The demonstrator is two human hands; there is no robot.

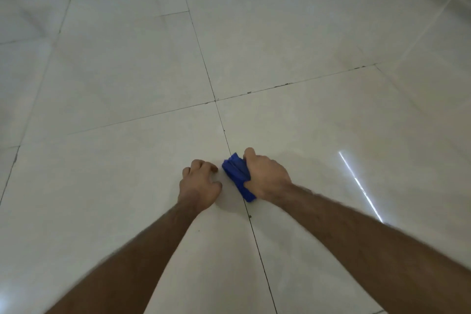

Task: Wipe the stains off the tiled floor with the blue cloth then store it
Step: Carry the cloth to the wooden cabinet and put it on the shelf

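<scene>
Glossy pale tiled floor [127, 79], dark grout lines crossing. Left hand [200, 185] rests curled and empty, just left of the blue cloth [237, 177]. Right hand [265, 176] grips that folded cloth, its long axis along the grout line.
</scene>
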